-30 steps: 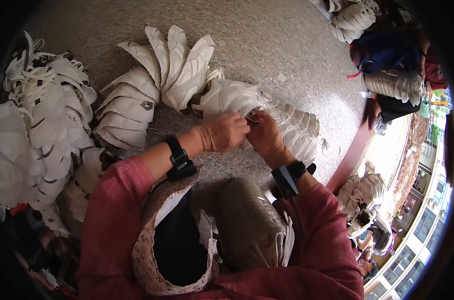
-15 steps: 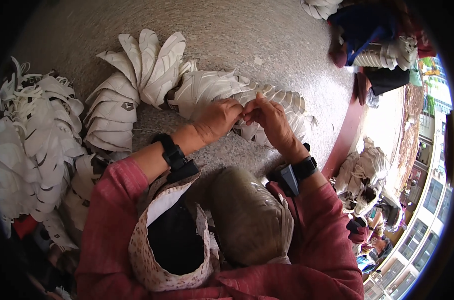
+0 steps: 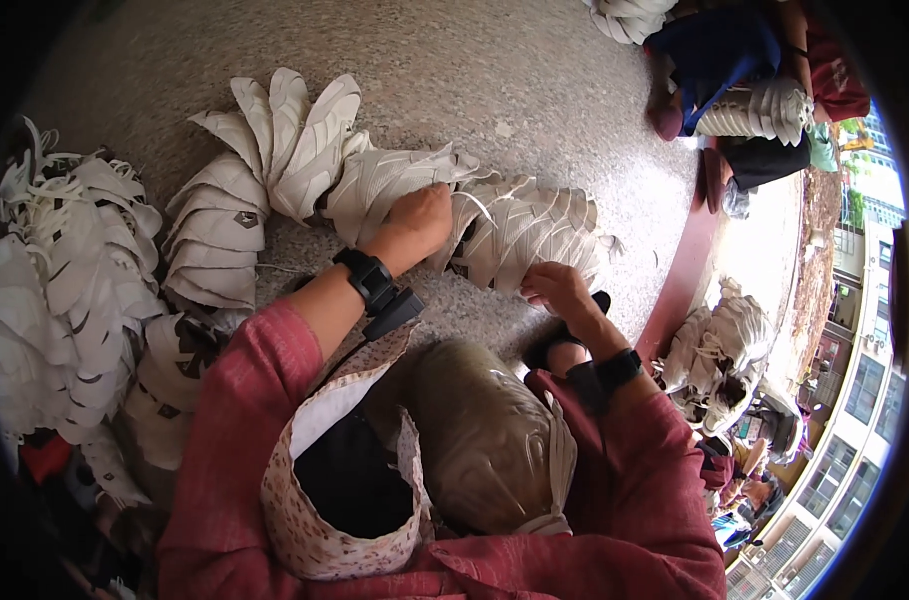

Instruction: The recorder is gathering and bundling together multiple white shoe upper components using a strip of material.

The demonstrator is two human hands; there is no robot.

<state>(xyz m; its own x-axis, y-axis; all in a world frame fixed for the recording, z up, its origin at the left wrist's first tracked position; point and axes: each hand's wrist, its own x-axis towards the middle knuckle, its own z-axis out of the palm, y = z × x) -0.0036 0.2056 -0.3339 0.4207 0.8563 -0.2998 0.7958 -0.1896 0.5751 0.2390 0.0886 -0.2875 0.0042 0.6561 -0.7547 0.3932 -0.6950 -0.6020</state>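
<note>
Near the middle, my left hand point(image 3: 421, 225) is closed against a stack of white shoe uppers point(image 3: 372, 185). Its fingertips are hidden behind the back of the hand. To its right lies another overlapping stack of shoe uppers point(image 3: 544, 235), with a loose white lace point(image 3: 479, 203) arching over its left end. My right hand point(image 3: 559, 290) is at the near edge of that stack, fingers loosely bent and parted from the thumb, with nothing visible in them. More uppers point(image 3: 292, 140) fan upright beyond my left hand, and a curved row point(image 3: 214, 235) continues leftward.
A large heap of white uppers point(image 3: 74, 290) fills the left side. Close to me are a wrapped brownish bundle point(image 3: 484, 440) and a spotted cloth rim point(image 3: 339, 550). More uppers point(image 3: 719, 345) lie at right. Another person point(image 3: 724, 60) sits at the upper right beside a stack.
My hands were together over the right stack and have moved apart. The left went leftward onto the neighbouring stack; the right moved down to the near edge, uncovering the stack and lace.
</note>
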